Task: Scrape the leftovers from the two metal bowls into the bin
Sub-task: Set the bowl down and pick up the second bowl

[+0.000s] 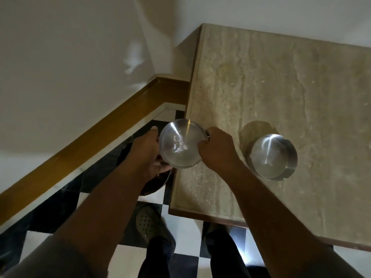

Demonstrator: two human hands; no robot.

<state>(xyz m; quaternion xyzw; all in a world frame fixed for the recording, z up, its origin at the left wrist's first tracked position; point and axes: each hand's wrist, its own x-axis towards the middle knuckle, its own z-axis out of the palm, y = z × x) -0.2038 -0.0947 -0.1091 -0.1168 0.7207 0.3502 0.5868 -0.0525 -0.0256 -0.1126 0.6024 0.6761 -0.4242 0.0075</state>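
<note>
1. Progress: one metal bowl (181,144) is held in the air at the left edge of the stone-topped table (301,87), partly over the floor and directly above a dark round bin (158,182) standing on the checkered floor (180,197) just beside the table.
2. A few pale, glistening scraps are seen on the inner face of the held bowl; emptying of this bowl is therefore judged incomplete, or only just under way.
3. The second bowl (272,156) rests upright on the table, well apart from the bin and to the right of the held bowl. Its contents cannot be made out through the glare; it is judged not yet dealt with.
4. Left hand (149,155): curled around the left and lower side of the held bowl, thumb up at the rim, fingers underneath; closed on the bowl.
5. Right hand (217,149): closed on the right rim of the same bowl, fingers folded inward. Whether a scraping tool is also held cannot be told; none is visible.
6. Remaining, by judgement: tipping and scraping of the held bowl into the bin, then the same for the bowl on the table.
7. Counts: metal bowls, two (one held, one on the table); bins, one, mostly hidden by the left forearm; hands, two; tables, one; shoes visible below, one clearly (149,223).
</note>
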